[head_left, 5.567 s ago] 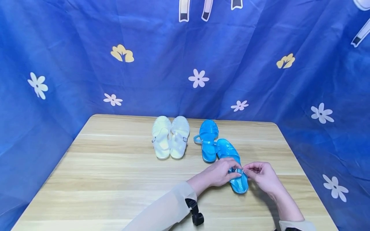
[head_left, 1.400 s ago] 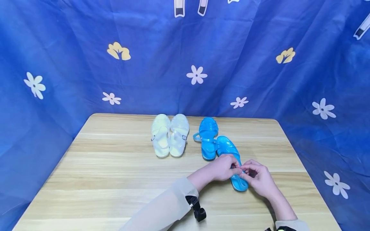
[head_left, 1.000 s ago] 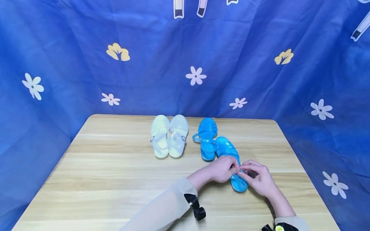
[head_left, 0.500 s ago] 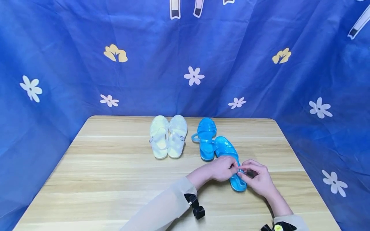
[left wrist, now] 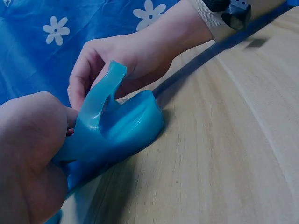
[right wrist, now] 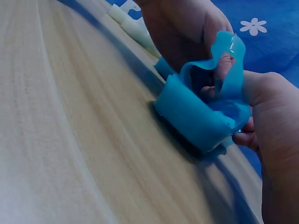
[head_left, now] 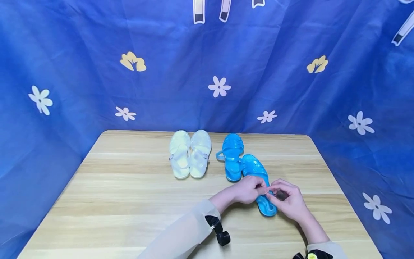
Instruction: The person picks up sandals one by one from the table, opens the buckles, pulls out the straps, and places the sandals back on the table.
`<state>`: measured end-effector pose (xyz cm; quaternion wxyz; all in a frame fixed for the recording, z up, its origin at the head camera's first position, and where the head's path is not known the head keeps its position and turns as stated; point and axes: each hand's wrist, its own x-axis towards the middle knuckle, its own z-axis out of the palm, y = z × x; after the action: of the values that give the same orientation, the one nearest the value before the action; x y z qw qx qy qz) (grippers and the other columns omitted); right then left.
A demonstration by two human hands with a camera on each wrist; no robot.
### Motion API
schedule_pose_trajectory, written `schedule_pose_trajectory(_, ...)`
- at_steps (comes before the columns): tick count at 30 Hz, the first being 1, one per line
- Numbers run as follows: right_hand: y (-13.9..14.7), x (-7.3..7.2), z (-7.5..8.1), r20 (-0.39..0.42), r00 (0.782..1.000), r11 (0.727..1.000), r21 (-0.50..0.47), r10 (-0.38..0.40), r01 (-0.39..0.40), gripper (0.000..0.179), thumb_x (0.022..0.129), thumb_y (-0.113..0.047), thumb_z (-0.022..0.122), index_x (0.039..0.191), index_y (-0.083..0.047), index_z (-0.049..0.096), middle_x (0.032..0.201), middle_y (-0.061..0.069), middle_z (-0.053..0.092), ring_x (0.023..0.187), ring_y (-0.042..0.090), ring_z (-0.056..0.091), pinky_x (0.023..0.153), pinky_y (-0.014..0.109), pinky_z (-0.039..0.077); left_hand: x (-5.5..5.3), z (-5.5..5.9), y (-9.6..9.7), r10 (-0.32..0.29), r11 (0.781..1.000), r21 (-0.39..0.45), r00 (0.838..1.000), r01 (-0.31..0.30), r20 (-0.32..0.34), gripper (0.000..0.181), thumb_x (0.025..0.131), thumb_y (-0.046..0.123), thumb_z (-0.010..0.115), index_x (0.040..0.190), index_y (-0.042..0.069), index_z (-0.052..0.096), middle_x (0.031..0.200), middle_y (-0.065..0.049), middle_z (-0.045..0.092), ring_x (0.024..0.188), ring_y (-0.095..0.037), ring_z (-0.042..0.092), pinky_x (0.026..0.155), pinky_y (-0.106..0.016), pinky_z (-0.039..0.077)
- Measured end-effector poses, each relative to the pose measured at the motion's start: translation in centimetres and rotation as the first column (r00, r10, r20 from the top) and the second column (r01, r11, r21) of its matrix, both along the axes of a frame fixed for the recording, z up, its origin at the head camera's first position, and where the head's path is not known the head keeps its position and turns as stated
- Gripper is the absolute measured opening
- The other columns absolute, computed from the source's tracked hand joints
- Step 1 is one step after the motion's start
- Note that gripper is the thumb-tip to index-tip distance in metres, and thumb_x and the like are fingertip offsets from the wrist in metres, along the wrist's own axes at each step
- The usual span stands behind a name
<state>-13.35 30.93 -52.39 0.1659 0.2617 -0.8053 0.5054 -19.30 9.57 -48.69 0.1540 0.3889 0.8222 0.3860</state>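
Right of middle on the table (head_left: 129, 201), one blue sandal (head_left: 254, 166), toe toward the far edge, just beside its mate (head_left: 233, 167). Left hand (head_left: 249, 189) and right hand (head_left: 289, 200): fingers curled, both pinching the sandal's strap (left wrist: 93, 109). White sandals (head_left: 200, 154) side by side near the far edge, further left.

wood-grain table (head_left: 129, 201) | white sandals (head_left: 198, 145), side by side | blue sandals (head_left: 249, 163), right of white pair

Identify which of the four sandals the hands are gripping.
The rightmost blue sandal: the left hand and right hand both grip it, while the other blue sandal and white pair lie untouched.
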Motion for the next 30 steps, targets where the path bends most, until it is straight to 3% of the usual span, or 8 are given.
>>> schedule_pose_trajectory(5, -0.1, -0.5, -0.4, -0.013, 1.0, 0.999, -0.039, 0.015, -0.015, 0.041, 0.075, 0.021, 0.082, 0.099, -0.013, 0.078, 0.092, 0.004, 0.071, 0.077, 0.021, 0.062, 0.065, 0.025, 0.054, -0.1, 0.0, -0.2, -0.014, 1.0, -0.022, 1.0, 0.015, 0.025, 0.022, 0.111, 0.022, 0.057, 0.092, 0.016, 0.067, 0.077, 0.008, 0.056, 0.073, -0.004, 0.053, 0.066, -0.018, 0.043)
schedule_pose_trajectory(9, 0.1, -0.6, -1.1, -0.056, 0.998, 0.996, -0.084, 0.017, -0.021, 0.038, 0.073, 0.028, 0.07, 0.089, -0.007, 0.072, 0.088, 0.011, 0.069, 0.079, 0.02, 0.064, 0.07, 0.021, 0.054, 0.0, 0.2, -0.5, 0.022, 1.0, 0.016, 0.992, -0.025, 0.123, 0.021, 0.113, 0.022, 0.053, 0.097, 0.015, 0.065, 0.083, 0.006, 0.057, 0.08, -0.007, 0.054, 0.074, -0.021, 0.045)
schedule_pose_trajectory(14, 0.8, 0.2, -1.8, 0.009, 0.999, 0.988, -0.147, 0.05, -0.049, 0.039, 0.075, 0.033, 0.061, 0.101, 0.005, 0.07, 0.092, 0.02, 0.07, 0.085, 0.016, 0.069, 0.077, 0.02, 0.058, 0.1, 0.1, -0.8, 0.01, 0.999, 0.042, 0.988, -0.016, 0.157, 0.019, 0.113, 0.022, 0.054, 0.1, 0.015, 0.065, 0.089, 0.007, 0.06, 0.086, -0.007, 0.055, 0.081, -0.021, 0.046)
schedule_pose_trajectory(20, 0.7, 0.1, -0.9, 0.015, 0.998, 0.992, -0.107, 0.063, -0.061, 0.035, 0.081, 0.028, 0.067, 0.107, 0.004, 0.073, 0.1, 0.023, 0.07, 0.086, 0.017, 0.07, 0.076, 0.022, 0.059, 0.2, 0.0, -0.8, 0.026, 0.996, 0.082, 0.987, -0.039, 0.155, 0.023, 0.113, 0.03, 0.053, 0.106, 0.015, 0.069, 0.093, 0.01, 0.062, 0.089, -0.006, 0.056, 0.083, -0.021, 0.047)
schedule_pose_trajectory(24, 0.6, -0.1, 0.0, 0.055, 0.996, 0.996, -0.07, 0.068, -0.064, 0.033, 0.082, 0.021, 0.078, 0.106, 0.0, 0.074, 0.099, 0.016, 0.071, 0.085, 0.018, 0.069, 0.077, 0.024, 0.06, 0.2, 0.0, -1.0, 0.035, 0.993, 0.109, 0.988, -0.052, 0.152, 0.025, 0.113, 0.032, 0.053, 0.114, 0.015, 0.071, 0.098, 0.011, 0.064, 0.093, -0.005, 0.057, 0.087, -0.021, 0.049)
schedule_pose_trajectory(30, -0.2, 0.0, 1.0, 0.084, 0.993, 0.987, 0.146, -0.079, 0.066, 0.027, 0.08, -0.007, 0.094, 0.096, -0.02, 0.076, 0.086, -0.007, 0.068, 0.073, 0.012, 0.063, 0.063, 0.024, 0.055, 0.4, 0.0, -1.3, 0.066, 0.988, 0.127, 0.99, -0.082, 0.128, 0.021, 0.113, 0.026, 0.054, 0.114, 0.013, 0.071, 0.102, 0.01, 0.065, 0.097, -0.004, 0.058, 0.09, -0.021, 0.049)
